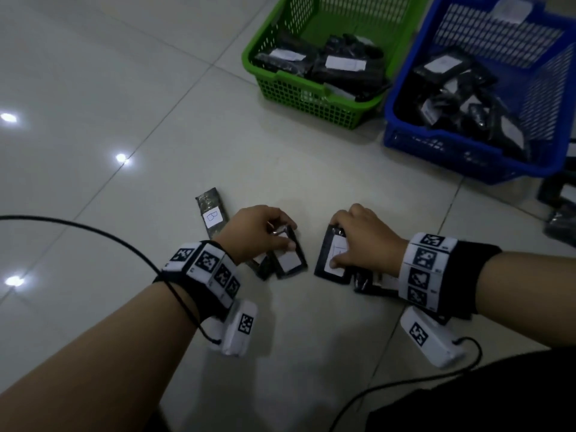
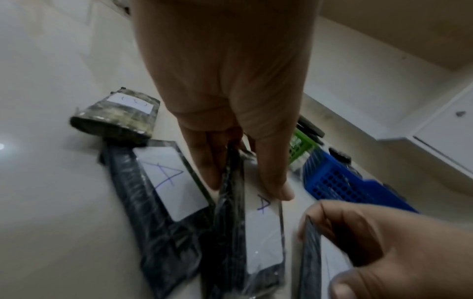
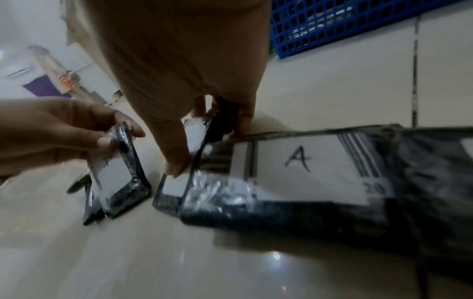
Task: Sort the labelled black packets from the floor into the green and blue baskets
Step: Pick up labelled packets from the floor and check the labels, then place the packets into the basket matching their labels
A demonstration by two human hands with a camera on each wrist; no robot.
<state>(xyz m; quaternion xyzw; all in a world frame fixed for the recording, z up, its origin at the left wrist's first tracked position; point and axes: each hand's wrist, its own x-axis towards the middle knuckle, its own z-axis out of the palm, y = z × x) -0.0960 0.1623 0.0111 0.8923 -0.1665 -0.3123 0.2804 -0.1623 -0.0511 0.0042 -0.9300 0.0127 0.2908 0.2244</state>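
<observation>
On the pale tiled floor (image 1: 93,88), a person crouches with both hands low over a scatter of flat black packets. The left hand (image 1: 258,232) pinches one packet (image 1: 288,255) by its far short edge, thumb on top and fingers beneath; its white label, marked A in the left wrist view, faces up. The right hand (image 1: 364,241) grips another packet (image 1: 332,255) the same way, thumb pressed on its label. Both packets run lengthwise away from the person, near ends still touching the floor, far ends raised into the pinch.

Beside the left hand's grip, on its outer side, lies a packet marked B (image 1: 213,213); just beneath that grip sits a second A packet (image 2: 163,194). Behind the right hand's grip rests a larger A packet (image 3: 307,172). Well beyond both grips stand the green basket (image 1: 299,98) and blue basket (image 1: 467,157), each already holding packets.

To lift cleanly, each hand should probably read its letter first, then keep the pinch firm, since the glossy wrap looks slippery.
</observation>
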